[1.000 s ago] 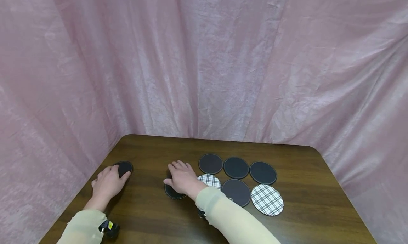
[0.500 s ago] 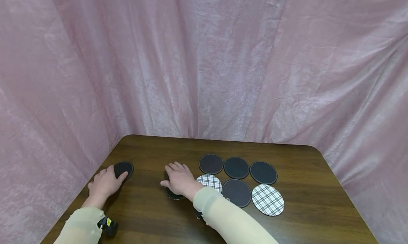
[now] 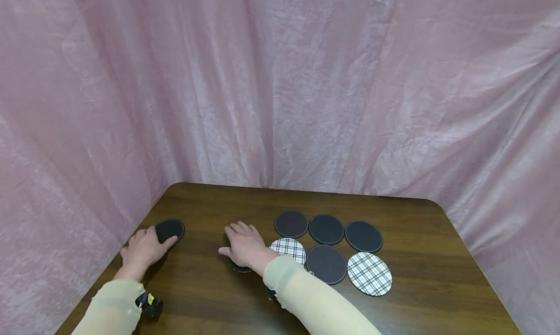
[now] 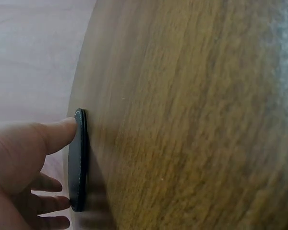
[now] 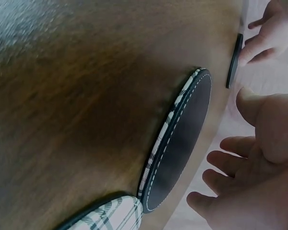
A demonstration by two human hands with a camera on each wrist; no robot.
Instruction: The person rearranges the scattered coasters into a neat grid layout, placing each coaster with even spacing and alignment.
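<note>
My right hand [image 3: 245,245] is held with its fingers spread over a dark round coaster [image 5: 182,139]. That coaster has light stitching round its edge, and a plaid layer shows beneath its dark top. In the right wrist view a gap separates the thumb and fingertips from its face. At the left side, my left hand [image 3: 142,252] rests at another dark, stitched coaster [image 3: 171,229]. Its thumb [image 4: 62,132] touches the coaster near one end, while the other fingers extend loosely near the opposite end. In the head view the right hand hides much of its coaster.
Right of my right hand, dark coasters [image 3: 326,229] lie in a back row. In front are a dark coaster [image 3: 326,264] and two white plaid ones [image 3: 369,273], one partly covered by my right forearm. A pink curtain [image 3: 280,92] hangs behind the brown wooden table [image 3: 420,286].
My right hand has shifted slightly left over its coaster, and its fingers have spread. My left hand has drawn a little to the left, showing more of its coaster. The coasters remain in place.
</note>
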